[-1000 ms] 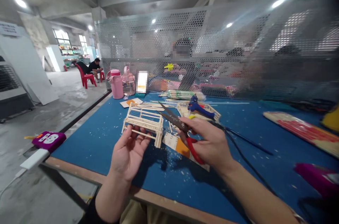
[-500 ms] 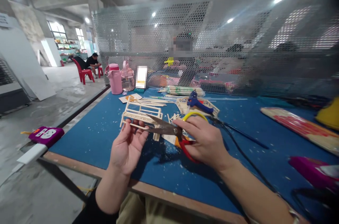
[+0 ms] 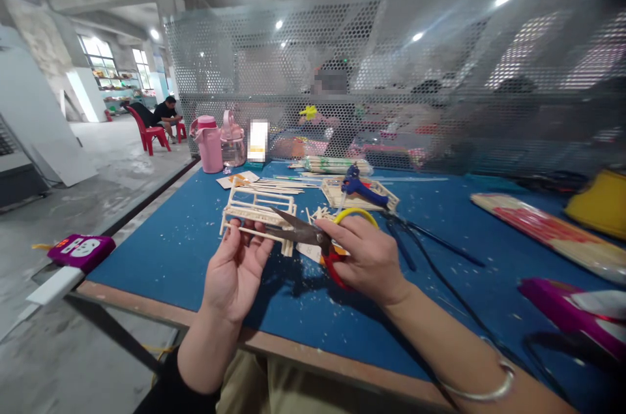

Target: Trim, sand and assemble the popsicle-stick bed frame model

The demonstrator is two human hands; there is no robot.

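My left hand [image 3: 239,274] is closed, thumb and fingers pinching a thin wooden stick [image 3: 267,235] that points right. Just behind those fingers is a small open frame of pale sticks [image 3: 261,205]; whether the hand also touches it I cannot tell. My right hand [image 3: 369,257] grips scissors [image 3: 308,235] with one yellow and one red handle loop. Their blades are parted, pointing left, with the stick at the lower blade. Short cut stick pieces [image 3: 320,213] and a white-and-orange card [image 3: 310,252] lie by the scissors, partly covered.
A blue glue gun [image 3: 364,191] rests on another stick frame [image 3: 332,193], its cable running right. Loose sticks [image 3: 281,186] and a bundled pack [image 3: 337,165] lie behind. A pink flask [image 3: 209,148], purple power strips [image 3: 85,252] and a perforated metal screen [image 3: 274,75] surround the blue table.
The scissors have shifted slightly left and their blades stand wider around the stick. The whole view has drifted a little. My left hand keeps its pinch.
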